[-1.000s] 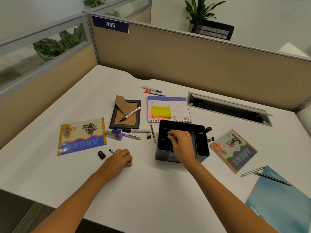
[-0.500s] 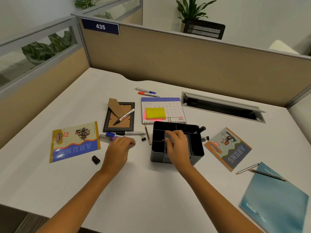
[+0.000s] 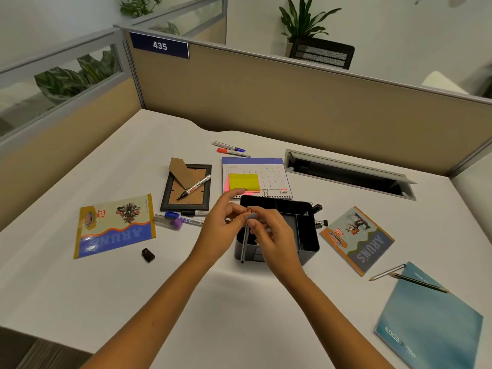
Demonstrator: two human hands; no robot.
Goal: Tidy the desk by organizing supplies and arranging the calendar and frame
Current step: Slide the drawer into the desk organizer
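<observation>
Over the front left corner of the black desk organizer [image 3: 306,235], my left hand [image 3: 218,230] and my right hand [image 3: 274,235] meet. Between them a thin dark pen [image 3: 244,246] hangs upright, pinched at its top by fingers of both hands. The June calendar [image 3: 269,169] lies flat behind the organizer, a yellow sticky-note pad [image 3: 243,181] on top of it. Left of the calendar the picture frame [image 3: 186,194] lies face down with a black marker [image 3: 194,187] across its back. Several markers [image 3: 186,218] lie just in front of the frame.
Two ARUNS notebooks lie flat, one at the left [image 3: 114,225] and one at the right [image 3: 356,239]. A black cap [image 3: 148,254] sits near the left one. A blue folder [image 3: 431,315] with two pencils [image 3: 407,275] is at the right front. Red and blue markers [image 3: 231,150] and a cable slot [image 3: 346,173] lie behind.
My left hand has lifted the pen off the desk near the black cap and carried it right to the organizer. My right hand has risen from the organizer to meet it.
</observation>
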